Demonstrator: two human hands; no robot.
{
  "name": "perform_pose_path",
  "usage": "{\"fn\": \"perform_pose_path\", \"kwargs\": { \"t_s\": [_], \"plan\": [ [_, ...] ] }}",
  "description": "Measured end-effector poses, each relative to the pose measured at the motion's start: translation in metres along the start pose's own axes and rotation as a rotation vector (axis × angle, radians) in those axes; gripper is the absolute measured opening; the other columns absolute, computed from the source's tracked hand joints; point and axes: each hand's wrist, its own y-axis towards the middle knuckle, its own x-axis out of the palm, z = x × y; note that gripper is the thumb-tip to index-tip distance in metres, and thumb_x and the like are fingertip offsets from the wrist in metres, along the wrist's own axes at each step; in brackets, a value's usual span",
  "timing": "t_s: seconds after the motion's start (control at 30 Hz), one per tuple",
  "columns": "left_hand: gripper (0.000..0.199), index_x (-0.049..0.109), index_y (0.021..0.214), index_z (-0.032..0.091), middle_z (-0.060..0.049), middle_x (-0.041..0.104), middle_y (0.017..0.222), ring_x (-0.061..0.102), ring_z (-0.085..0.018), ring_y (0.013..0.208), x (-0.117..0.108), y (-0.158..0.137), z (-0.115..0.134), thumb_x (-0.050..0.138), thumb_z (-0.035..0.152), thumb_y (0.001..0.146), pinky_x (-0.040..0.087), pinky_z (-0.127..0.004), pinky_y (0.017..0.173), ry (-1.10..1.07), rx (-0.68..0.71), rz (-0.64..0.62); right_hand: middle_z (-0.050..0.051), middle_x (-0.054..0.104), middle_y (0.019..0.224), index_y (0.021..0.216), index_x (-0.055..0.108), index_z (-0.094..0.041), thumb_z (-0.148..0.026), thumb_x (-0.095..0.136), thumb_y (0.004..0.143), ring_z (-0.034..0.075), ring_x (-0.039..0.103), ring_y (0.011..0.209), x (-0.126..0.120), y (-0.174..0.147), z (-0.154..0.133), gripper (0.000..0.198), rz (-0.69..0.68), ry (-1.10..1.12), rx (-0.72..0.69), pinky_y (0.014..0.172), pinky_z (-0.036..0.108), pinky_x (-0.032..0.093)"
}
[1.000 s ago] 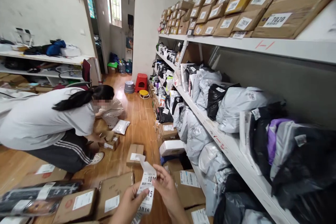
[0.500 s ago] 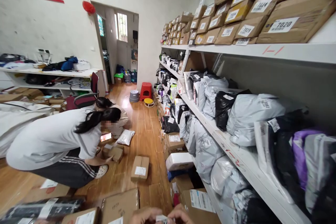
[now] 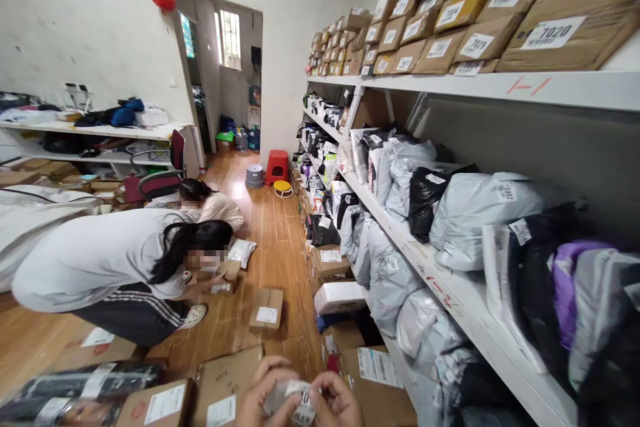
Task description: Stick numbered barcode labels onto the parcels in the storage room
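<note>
My left hand and right hand both pinch a crumpled label strip. Fingers are closed on it. Cardboard boxes lie on the floor below.

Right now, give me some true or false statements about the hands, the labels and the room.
1. Both hands, left hand and right hand, hold the labels. True.
2. The stool by the far wall is blue. False: it is red.
3. A co-worker bends over boxes on the floor. True.
4. The top shelf holds only bags. False: it holds labelled cardboard boxes.
</note>
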Motion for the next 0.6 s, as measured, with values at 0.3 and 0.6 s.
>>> {"fn": "perform_pose_path", "kwargs": {
  "t_s": [0.3,0.6],
  "plan": [
    [0.040,0.071,0.084,0.016,-0.007,0.073,0.076,0.065,-0.019,0.069,-0.001,0.000,-0.006,0.073,0.052,0.067,0.050,-0.026,0.067,-0.403,-0.387,-0.187,-0.009,0.046,0.043,0.073,0.063,-0.014,-0.061,0.077,0.056,0.003,0.031,0.035,0.012,0.001,-0.030,0.051,0.085,-0.017,0.078,0.039,0.018,0.022],
    [0.053,0.067,0.093,0.017,-0.003,0.073,0.074,0.064,-0.019,0.066,-0.003,-0.005,-0.012,0.071,0.061,0.064,0.051,-0.026,0.061,-0.398,-0.449,-0.161,-0.003,0.059,0.055,0.074,0.066,-0.014,-0.060,0.079,0.051,0.005,0.039,0.037,0.021,-0.011,-0.023,0.054,0.063,-0.051,0.075,0.039,0.020,0.027]
  ]
}}
